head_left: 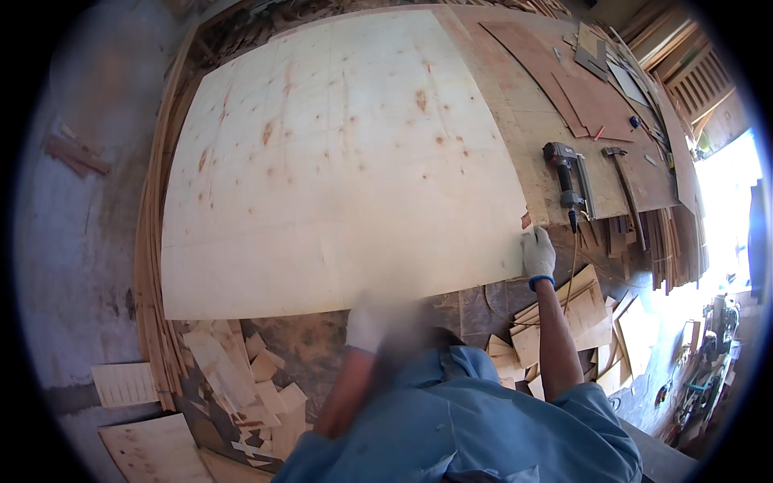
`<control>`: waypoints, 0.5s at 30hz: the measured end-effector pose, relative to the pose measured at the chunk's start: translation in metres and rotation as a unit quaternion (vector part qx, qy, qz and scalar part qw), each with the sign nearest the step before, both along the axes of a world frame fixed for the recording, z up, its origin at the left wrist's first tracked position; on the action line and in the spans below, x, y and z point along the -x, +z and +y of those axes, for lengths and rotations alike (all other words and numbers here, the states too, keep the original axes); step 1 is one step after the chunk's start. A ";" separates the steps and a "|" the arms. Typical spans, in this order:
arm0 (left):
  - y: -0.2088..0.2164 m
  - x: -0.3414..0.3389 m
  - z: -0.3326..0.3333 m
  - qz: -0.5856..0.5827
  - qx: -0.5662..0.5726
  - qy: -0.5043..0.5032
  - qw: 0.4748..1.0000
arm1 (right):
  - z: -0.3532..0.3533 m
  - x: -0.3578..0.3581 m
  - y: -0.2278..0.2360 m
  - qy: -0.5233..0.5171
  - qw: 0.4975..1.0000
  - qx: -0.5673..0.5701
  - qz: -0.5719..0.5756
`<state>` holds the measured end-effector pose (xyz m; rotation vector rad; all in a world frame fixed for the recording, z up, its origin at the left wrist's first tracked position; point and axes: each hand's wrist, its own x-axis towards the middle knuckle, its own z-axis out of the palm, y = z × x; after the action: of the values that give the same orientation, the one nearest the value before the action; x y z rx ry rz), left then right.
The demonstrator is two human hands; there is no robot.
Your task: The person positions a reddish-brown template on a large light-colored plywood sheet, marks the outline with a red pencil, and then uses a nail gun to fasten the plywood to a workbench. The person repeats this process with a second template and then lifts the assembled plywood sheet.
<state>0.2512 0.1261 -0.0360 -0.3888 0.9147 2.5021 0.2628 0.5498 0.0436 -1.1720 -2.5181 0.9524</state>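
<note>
Left arm: blue-sleeved, reaching forward from the lower edge, forearm angled slightly inward to the right.
Left hand: white-gloved (366,325), at the sheet's near edge; partly lost behind a blurred patch, so open or closed cannot be told.
Right arm: bare forearm nearly straight ahead, well out to the side.
Right hand: white glove with blue cuff (539,253), fingers curled in, touching the sheet's right edge by the near corner; whether they pinch it, cannot tell.
Offcuts: loose wood pieces (266,366) below the near edge, left side.
Sheet: pale knotty plywood (322,177), lying flat across the bench (533,173).
Right of sheet: nail gun (567,173), then hammer (626,189) just beside it.
Far right: thin brown panels (539,68), overlapping.
</note>
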 end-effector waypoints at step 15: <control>0.025 0.010 -0.002 -0.175 -0.056 0.079 0.980 | 0.041 -0.040 -0.080 -0.010 0.987 0.133 0.089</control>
<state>0.2414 0.1237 -0.0110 -0.8620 0.6209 2.4968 0.3030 0.5912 -0.0364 -1.1211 -2.2883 1.3578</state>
